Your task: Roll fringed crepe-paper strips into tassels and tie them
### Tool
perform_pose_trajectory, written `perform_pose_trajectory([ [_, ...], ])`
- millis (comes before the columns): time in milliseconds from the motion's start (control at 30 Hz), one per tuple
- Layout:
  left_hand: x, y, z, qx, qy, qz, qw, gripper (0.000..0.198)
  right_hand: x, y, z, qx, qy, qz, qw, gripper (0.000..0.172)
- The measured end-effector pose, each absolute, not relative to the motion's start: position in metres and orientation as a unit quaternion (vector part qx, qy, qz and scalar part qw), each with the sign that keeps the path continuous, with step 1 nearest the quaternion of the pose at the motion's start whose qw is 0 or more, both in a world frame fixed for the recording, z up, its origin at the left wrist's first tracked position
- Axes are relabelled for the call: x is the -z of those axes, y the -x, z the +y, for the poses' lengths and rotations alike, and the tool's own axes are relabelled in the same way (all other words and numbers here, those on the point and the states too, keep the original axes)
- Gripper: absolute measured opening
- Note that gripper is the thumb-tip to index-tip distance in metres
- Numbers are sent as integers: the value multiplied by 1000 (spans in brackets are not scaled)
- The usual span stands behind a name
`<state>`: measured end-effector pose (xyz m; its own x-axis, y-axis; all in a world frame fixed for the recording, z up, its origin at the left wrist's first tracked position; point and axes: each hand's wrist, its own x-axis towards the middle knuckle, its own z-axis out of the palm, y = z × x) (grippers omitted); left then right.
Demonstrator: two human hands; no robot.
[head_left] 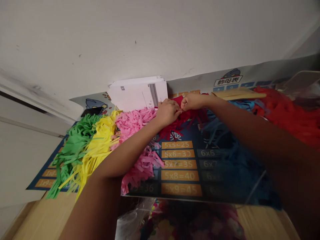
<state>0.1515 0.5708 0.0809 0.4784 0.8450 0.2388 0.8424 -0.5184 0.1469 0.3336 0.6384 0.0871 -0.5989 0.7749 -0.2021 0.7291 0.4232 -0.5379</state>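
Observation:
Dark red fringed paper (172,128) hangs between my two hands, its cut strips drooping over the printed chart. My left hand (168,111) is closed on it with the fingers pinched, just in front of a white box with a barcode (133,95). Close beside, my right hand (192,101) is also closed, its thumb and fingers gripping the same red paper. The fingertips of both hands almost meet. To the left lie pink fringe (136,120), yellow fringe (102,140) and green fringe (75,141). Blue fringe (217,125) lies partly under my right forearm.
The blue multiplication chart (181,196) covers the surface against a white wall (150,40). Bright red fringe (287,110) and a tan paper piece (237,93) are on the right. A dark flat object (92,111) rests at the back left. Clear plastic (135,216) shows below the front edge.

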Motion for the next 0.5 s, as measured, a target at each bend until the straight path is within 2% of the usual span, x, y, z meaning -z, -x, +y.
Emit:
perform_pose_trajectory([
  [133, -77, -148, 573, -171, -853, 494, 9, 21, -87, -344, 633, -270, 461, -841, 89, 22],
  [233, -74, -144, 577, -192, -843, 501, 33, 19, -85, -354, 622, -196, 435, -867, 146, 31],
  [367, -74, -141, 581, -203, -833, 512, 42, 14, -79, -357, 606, -41, 418, -900, 116, 21],
  [500, -75, -143, 578, -194, -845, 497, 19, 10, -78, -354, 600, -14, 445, -889, 108, 22],
])
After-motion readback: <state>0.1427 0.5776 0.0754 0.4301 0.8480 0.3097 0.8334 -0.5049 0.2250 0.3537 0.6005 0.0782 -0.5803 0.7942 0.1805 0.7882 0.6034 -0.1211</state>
